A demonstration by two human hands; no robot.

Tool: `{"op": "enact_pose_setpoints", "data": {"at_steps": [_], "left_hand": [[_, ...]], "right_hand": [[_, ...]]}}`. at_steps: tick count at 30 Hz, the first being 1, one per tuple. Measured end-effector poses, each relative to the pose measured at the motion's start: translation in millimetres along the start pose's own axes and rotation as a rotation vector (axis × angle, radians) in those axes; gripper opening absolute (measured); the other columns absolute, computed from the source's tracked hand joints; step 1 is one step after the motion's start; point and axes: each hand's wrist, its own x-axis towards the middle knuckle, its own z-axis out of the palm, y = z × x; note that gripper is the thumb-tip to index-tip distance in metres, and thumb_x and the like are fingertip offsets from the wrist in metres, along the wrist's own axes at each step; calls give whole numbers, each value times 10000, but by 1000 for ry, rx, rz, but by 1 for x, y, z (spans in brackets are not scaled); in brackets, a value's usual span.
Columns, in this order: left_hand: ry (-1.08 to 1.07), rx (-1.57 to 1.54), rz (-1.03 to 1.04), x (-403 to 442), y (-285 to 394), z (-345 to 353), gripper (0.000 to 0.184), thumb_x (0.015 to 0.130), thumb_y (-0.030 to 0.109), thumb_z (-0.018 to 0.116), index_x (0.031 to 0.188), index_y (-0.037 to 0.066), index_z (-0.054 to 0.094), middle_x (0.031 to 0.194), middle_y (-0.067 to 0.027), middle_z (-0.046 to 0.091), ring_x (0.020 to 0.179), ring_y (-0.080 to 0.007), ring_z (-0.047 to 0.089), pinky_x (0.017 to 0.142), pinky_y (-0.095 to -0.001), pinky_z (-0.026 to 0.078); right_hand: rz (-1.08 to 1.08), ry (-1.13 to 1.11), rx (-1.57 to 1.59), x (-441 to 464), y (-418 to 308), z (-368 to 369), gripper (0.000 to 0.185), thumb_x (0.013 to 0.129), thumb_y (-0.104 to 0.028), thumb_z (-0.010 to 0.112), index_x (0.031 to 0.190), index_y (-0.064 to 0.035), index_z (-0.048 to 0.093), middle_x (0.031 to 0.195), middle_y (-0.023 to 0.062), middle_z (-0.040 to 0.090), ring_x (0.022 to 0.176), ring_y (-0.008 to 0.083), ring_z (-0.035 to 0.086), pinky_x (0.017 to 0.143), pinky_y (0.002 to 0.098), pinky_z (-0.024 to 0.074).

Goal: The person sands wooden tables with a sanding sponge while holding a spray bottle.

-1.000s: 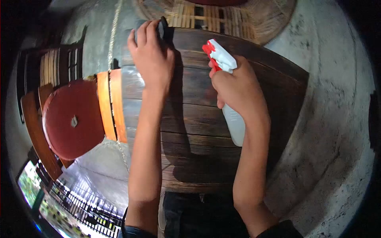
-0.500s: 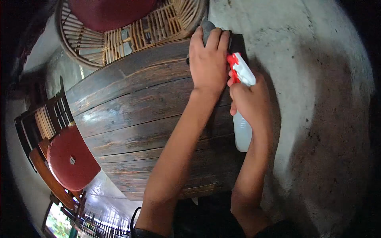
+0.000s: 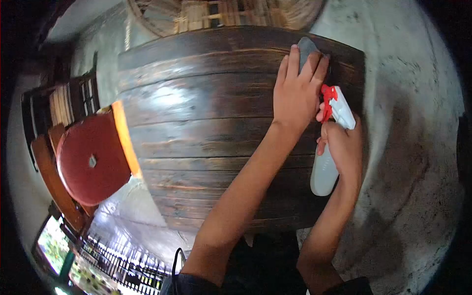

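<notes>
My left hand (image 3: 296, 93) presses a grey cloth (image 3: 307, 47) onto the dark plank tabletop (image 3: 196, 98), close to its far right corner. Part of the cloth shows beyond and between the fingers. Just to the right, my right hand (image 3: 344, 142) is wrapped round the neck of a spray bottle (image 3: 324, 173). The bottle has a white and red trigger head and a pale translucent body, and is held above the table's right side. The trigger head is close beside my left hand.
A chair with a red seat (image 3: 93, 160) stands at the left. Beyond the table's far edge is a woven cane chair (image 3: 226, 14). Grey concrete floor (image 3: 408, 147) lies to the right. A dark railing (image 3: 123, 268) shows at the lower left.
Across the tabletop, my left hand with the cloth has moved from the left to the far right corner, near the bottle. The camera view has swung about. My right hand still grips the bottle.
</notes>
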Motion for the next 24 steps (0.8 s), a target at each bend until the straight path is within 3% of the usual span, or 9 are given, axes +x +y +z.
{"op": "enact_pose_setpoints", "data": {"at_steps": [2, 6, 8, 11, 13, 17, 24], "left_hand": [[17, 66, -29, -20, -33, -43, 591, 838, 178, 683, 1423, 147, 608, 1453, -62, 574, 1407, -439, 478, 1175, -537, 416], [46, 157, -129, -57, -100, -125, 618, 818, 115, 671, 1432, 135, 598, 1461, -83, 584, 1395, -446, 477, 1164, -554, 407], [52, 184, -180, -75, -128, -166, 642, 802, 79, 674, 1437, 132, 593, 1460, -88, 585, 1400, -448, 470, 1179, -552, 390], [102, 298, -329, -99, -166, -216, 762, 713, -48, 650, 1453, 113, 567, 1457, -127, 577, 1406, -431, 463, 1232, -528, 318], [133, 311, -381, -113, -187, -240, 776, 728, -28, 698, 1474, 117, 540, 1483, -105, 539, 1415, -425, 452, 1225, -549, 344], [218, 330, -371, -119, -192, -243, 762, 735, -84, 681, 1463, 86, 535, 1480, -132, 531, 1404, -448, 433, 1248, -528, 323], [203, 446, -298, -101, -155, -202, 750, 723, -94, 598, 1451, 79, 554, 1460, -145, 576, 1399, -393, 470, 1248, -513, 304]], "right_hand": [[24, -91, -21, -18, -2, 38, 384, 799, 3, 531, 1155, 17, 676, 914, 59, 664, 511, 139, 546, 435, 306, 480], [45, -248, -80, -54, -7, 125, 243, 862, 2, 559, 1075, -49, 665, 850, 36, 640, 580, 147, 618, 455, 309, 485], [-47, -311, -119, -67, -6, 167, 230, 852, -31, 580, 1059, -43, 681, 827, 88, 672, 679, 217, 675, 601, 374, 534], [-135, -395, -210, -81, -6, 217, 260, 844, -9, 552, 1078, 0, 665, 851, 66, 650, 615, 179, 614, 525, 354, 504], [-137, -437, -264, -87, -11, 237, 262, 851, -7, 536, 1085, 15, 654, 851, 50, 633, 584, 152, 586, 482, 337, 490], [-130, -419, -309, -88, -22, 236, 258, 862, -18, 526, 1086, 14, 649, 845, 39, 625, 579, 135, 572, 470, 333, 485], [-56, -241, -334, -53, -11, 122, 267, 868, -21, 541, 1106, 7, 660, 856, 34, 630, 580, 132, 576, 474, 331, 491]]}}
